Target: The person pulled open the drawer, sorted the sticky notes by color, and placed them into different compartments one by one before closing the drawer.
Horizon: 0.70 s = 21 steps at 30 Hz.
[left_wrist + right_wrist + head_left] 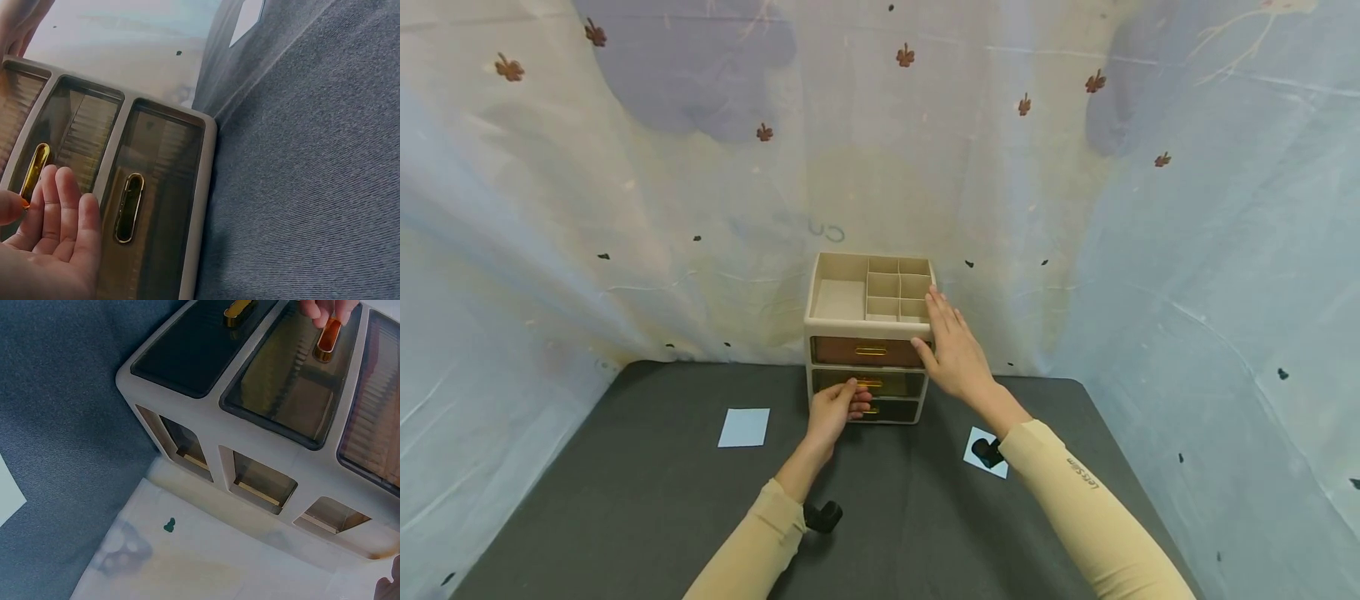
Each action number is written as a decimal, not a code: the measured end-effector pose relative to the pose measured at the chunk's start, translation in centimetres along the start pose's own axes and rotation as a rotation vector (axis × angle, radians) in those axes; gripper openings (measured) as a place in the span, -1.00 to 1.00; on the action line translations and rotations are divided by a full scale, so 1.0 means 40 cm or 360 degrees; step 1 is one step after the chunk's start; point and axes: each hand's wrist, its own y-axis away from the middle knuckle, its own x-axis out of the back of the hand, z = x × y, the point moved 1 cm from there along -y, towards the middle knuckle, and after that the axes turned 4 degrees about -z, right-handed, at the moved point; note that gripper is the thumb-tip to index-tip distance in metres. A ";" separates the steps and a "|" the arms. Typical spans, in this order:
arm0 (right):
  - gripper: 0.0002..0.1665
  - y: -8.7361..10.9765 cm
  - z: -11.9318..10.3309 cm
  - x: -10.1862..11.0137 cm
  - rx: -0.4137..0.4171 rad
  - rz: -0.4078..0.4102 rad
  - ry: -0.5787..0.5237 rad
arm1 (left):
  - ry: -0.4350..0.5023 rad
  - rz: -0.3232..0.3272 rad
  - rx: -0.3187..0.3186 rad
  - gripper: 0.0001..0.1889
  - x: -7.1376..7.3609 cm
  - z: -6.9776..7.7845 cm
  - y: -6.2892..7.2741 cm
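A cream desktop organizer (812, 323) with three see-through drawers stands at the back of the dark table. My left hand (832, 411) is at its front. Thumb and forefinger pinch one end of the gold handle (327, 339) on the middle drawer (294, 387), while the other fingers extend in front of the drawers. That drawer looks flush with the frame. Below it, the bottom drawer (159, 212) has its own gold handle (129, 208). My right hand (956, 354) rests with straight fingers against the organizer's upper right edge, beside the top drawer (842, 351).
Compartments of several sizes divide the organizer's top. A pale square card (744, 427) lies to the left on the table (647, 483); another card (1000, 468) lies to the right, partly behind the right wrist camera. A patterned curtain (880, 167) hangs close behind the organizer.
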 end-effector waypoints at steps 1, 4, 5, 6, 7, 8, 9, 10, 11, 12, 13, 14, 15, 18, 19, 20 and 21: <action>-0.09 0.000 0.001 -0.001 0.0004 0.0005 -0.0001 | -0.0005 -0.0001 0.0001 -0.54 0.001 0.000 -0.002; -0.08 -0.001 0.001 -0.002 0.0007 0.0013 -0.0007 | -0.0029 0.0000 0.0010 -0.55 0.002 0.003 -0.005; -0.08 -0.001 0.001 -0.002 0.0007 0.0015 -0.0009 | -0.0038 -0.0001 0.0011 -0.55 0.002 0.005 -0.005; -0.09 -0.001 0.001 -0.003 0.0005 0.0015 -0.0011 | -0.0047 -0.0003 0.0015 -0.56 0.002 0.006 -0.006; -0.09 -0.001 0.001 -0.002 0.0006 0.0018 -0.0010 | -0.0054 -0.0005 0.0019 -0.57 0.002 0.007 -0.007; -0.09 -0.001 0.001 -0.001 0.0007 0.0019 -0.0011 | -0.0064 -0.0013 0.0020 -0.56 0.002 0.010 -0.006; -0.09 -0.001 0.001 -0.001 0.0009 0.0023 -0.0012 | -0.0072 -0.0020 0.0017 -0.56 0.003 0.011 -0.006; -0.09 -0.001 0.001 -0.001 0.0011 0.0025 -0.0011 | -0.0079 -0.0028 0.0016 -0.55 0.003 0.013 -0.005; -0.09 -0.001 0.001 -0.001 0.0011 0.0026 -0.0012 | -0.0088 -0.0035 0.0014 -0.55 0.004 0.014 -0.005; -0.09 -0.001 0.002 -0.001 0.0011 0.0024 -0.0009 | -0.0093 -0.0042 0.0015 -0.55 0.005 0.014 -0.005; -0.09 -0.001 0.002 0.000 0.0012 0.0021 -0.0009 | -0.0102 -0.0050 0.0013 -0.54 0.006 0.014 -0.004; -0.08 -0.001 0.002 0.000 0.0013 0.0020 -0.0010 | -0.0113 -0.0057 0.0008 -0.54 0.006 0.014 -0.003; -0.08 -0.001 0.001 0.001 0.0013 0.0020 -0.0012 | -0.0115 -0.0057 0.0012 -0.54 0.007 0.012 -0.002; -0.08 0.000 0.000 0.001 0.0010 0.0010 -0.0017 | -0.0121 -0.0076 0.0014 -0.56 0.009 0.012 0.004; -0.07 0.000 -0.001 0.002 0.0008 0.0008 -0.0020 | -0.0130 -0.0085 -0.0001 -0.56 0.010 0.011 0.006; -0.08 0.001 -0.002 0.002 0.0005 0.0008 -0.0021 | -0.0126 -0.0095 -0.0004 -0.56 0.011 0.011 0.008; -0.08 0.001 -0.002 0.002 0.0003 0.0005 -0.0018 | -0.0120 -0.0106 -0.0009 -0.57 0.013 0.011 0.010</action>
